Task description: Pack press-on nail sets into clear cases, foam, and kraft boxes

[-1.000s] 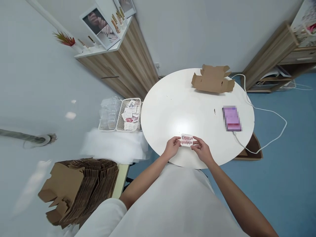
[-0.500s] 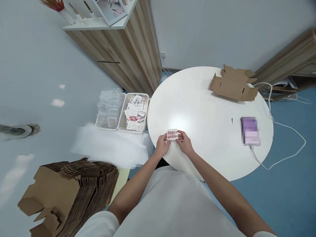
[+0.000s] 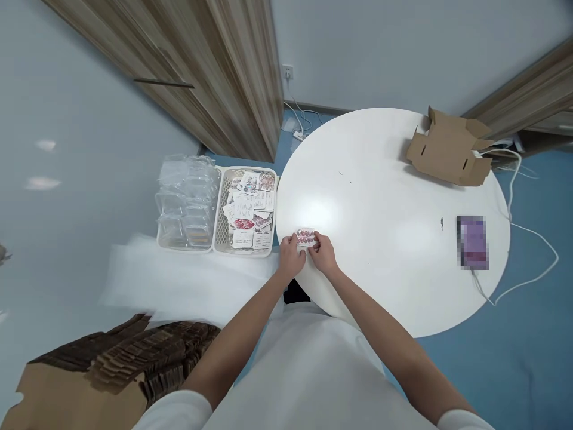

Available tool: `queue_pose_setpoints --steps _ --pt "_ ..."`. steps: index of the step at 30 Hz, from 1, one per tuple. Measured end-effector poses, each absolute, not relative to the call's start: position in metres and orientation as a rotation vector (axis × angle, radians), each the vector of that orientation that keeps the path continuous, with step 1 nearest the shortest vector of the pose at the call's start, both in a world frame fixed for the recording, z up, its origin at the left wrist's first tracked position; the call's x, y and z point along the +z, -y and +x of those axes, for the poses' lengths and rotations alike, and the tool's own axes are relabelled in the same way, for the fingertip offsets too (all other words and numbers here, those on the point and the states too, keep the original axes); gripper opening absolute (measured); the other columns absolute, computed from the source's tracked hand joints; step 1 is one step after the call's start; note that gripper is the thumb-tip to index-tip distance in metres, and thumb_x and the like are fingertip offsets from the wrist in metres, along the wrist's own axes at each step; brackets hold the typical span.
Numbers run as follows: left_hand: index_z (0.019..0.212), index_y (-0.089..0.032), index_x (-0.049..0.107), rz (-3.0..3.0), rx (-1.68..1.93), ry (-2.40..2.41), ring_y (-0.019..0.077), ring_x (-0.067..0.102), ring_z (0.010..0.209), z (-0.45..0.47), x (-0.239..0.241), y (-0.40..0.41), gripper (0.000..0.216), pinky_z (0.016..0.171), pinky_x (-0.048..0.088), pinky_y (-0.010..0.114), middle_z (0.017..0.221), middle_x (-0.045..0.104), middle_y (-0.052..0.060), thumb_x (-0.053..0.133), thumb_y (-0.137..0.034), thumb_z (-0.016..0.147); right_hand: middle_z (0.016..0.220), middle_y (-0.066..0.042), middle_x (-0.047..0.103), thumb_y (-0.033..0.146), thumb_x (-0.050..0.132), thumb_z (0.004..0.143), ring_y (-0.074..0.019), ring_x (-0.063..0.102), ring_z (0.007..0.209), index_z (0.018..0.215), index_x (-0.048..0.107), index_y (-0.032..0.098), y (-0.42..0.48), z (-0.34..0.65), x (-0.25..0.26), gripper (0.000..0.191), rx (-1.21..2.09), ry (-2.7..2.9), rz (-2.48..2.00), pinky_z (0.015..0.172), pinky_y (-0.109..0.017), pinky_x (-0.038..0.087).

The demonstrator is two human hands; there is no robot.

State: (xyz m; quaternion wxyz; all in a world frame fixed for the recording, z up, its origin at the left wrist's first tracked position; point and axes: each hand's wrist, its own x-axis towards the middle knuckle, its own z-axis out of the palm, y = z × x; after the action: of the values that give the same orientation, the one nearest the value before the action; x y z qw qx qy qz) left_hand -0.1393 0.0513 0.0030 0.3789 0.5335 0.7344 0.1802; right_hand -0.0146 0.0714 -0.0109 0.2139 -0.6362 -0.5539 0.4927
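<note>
Between both hands, at the near left edge of the white round table (image 3: 358,263), is a small white card of press-on nails (image 3: 306,237) with two rows of shiny pink nails. My left hand (image 3: 292,258) grips its left end, fingers curled round the edge. At the opposite end, my right hand (image 3: 324,252) pinches the card between thumb and fingers. Just left of the table stands a white basket (image 3: 216,222) full of similar cards and printed slips, some showing red or pink nails.
Clear plastic boxes (image 3: 185,197) fill a second basket on the left. White sheets (image 3: 179,278) lie below it, near stacked flat cardboard (image 3: 147,358). On the table are an opened cardboard box (image 3: 452,149) and a blurred purple object (image 3: 475,242) with a white cable.
My view has dipped and shifted left, so the cabinet top is out of sight. Both hands still hold the nail card, now lower to the table, with my fingers further over its ends.
</note>
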Motion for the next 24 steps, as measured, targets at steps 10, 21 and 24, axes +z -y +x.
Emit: queue_pose_setpoints --steps 10,21,24 --pt "0.124 -0.017 0.038 1.313 0.501 -1.758 0.0199 0.046 0.099 -0.146 -0.002 -0.055 0.053 0.084 0.04 0.033 0.103 0.043 0.008 0.045 -0.017 0.072 0.111 -0.008 0.047 0.015 0.048 0.067 -0.0165 0.049 0.088 0.124 0.033 0.022 -0.058 -0.02 -0.006 0.059 1.3 1.368 -1.785 0.074 -0.033 0.047" --pt "0.121 -0.019 0.042 1.327 0.524 -1.678 0.0202 0.047 0.099 -0.149 0.002 -0.03 0.052 0.085 0.04 0.034 0.102 0.044 0.008 0.05 -0.016 0.069 0.111 -0.007 0.049 0.018 0.051 0.066 -0.0167 0.05 0.09 0.121 0.036 0.022 -0.031 -0.017 -0.006 0.058 1.358 1.311 -1.764 0.076 -0.034 0.045" --pt "0.12 -0.019 0.042 1.268 0.567 -1.696 0.0203 0.046 0.101 -0.149 0.004 -0.027 0.05 0.085 0.04 0.034 0.106 0.043 0.008 0.05 -0.018 0.07 0.111 -0.007 0.049 0.02 0.051 0.066 -0.017 0.05 0.09 0.118 0.039 0.022 -0.028 -0.017 -0.004 0.053 1.311 1.276 -1.782 0.076 -0.034 0.045"
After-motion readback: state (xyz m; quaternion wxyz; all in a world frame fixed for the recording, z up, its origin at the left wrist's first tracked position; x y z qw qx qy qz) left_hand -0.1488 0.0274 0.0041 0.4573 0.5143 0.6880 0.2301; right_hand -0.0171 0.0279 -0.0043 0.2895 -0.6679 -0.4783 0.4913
